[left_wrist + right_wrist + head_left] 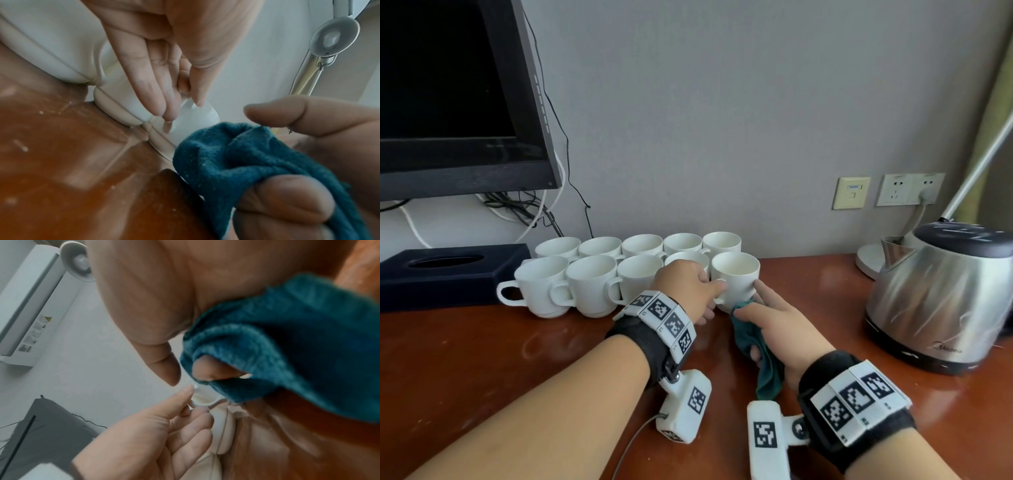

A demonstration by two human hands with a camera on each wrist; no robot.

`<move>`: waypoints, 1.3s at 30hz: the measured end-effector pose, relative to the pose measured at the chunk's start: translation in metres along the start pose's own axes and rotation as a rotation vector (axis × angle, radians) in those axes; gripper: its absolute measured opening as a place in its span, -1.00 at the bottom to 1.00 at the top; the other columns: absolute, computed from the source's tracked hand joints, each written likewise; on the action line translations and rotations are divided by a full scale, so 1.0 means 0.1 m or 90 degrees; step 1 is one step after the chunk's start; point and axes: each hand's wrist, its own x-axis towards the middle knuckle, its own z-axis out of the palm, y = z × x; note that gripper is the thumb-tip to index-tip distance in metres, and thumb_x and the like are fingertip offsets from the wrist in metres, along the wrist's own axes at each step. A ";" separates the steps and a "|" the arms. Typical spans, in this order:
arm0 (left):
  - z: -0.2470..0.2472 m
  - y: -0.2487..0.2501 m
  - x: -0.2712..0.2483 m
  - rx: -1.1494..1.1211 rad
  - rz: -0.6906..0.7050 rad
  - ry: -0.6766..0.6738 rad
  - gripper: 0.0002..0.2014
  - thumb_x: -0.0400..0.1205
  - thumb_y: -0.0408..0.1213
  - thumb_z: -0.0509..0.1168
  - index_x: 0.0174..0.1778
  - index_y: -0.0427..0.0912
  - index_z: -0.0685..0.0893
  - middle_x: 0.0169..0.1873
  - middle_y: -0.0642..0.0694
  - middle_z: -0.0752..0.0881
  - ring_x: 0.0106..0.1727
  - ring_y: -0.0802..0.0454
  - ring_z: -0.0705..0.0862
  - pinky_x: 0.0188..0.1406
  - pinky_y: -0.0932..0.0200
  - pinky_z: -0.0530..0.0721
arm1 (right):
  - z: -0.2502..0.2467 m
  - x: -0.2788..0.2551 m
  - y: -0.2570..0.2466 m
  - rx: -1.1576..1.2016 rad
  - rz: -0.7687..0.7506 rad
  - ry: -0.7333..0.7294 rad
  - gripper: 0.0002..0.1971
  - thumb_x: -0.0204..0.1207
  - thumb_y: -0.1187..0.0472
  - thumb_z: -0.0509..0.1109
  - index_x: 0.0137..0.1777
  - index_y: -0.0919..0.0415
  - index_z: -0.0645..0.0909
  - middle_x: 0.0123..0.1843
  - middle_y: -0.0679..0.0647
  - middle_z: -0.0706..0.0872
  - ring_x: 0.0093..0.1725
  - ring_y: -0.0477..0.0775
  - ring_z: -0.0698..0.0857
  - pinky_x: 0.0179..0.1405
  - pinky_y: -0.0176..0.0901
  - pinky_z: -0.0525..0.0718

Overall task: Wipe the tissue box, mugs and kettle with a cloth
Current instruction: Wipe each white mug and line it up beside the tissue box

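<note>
Several white mugs (592, 284) stand in two rows on the reddish wooden table (517, 359). My left hand (714, 291) pinches the handle of the front right mug (736, 277). My right hand (750, 305) grips a teal cloth (753, 339) bunched against that mug's lower side, forefinger stretched along its wall. The left wrist view shows the handle (195, 116) between my fingers (144, 81) and the cloth (236, 154) beside it. In the right wrist view the cloth (287, 345) wraps a finger. A dark tissue box (448, 274) lies left of the mugs. The steel kettle (941, 301) stands to the right.
A black monitor (458, 96) with hanging cables (524, 205) fills the upper left. Wall sockets (909, 188) and a white lamp base (869, 260) sit behind the kettle. Bare tabletop lies between the mugs and the kettle.
</note>
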 end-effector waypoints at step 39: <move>-0.04 -0.04 0.21 0.080 -0.025 0.007 -0.59 0.73 0.01 0.40 -0.28 -0.27 0.73 -0.45 -0.13 0.84 -0.38 -0.13 0.87 -0.35 -0.01 0.85 | -0.01 0.17 0.01 0.156 0.078 0.076 -0.39 0.62 0.38 0.31 0.57 -0.21 0.58 0.22 0.25 0.79 -0.50 0.11 0.52 -0.53 -0.16 0.58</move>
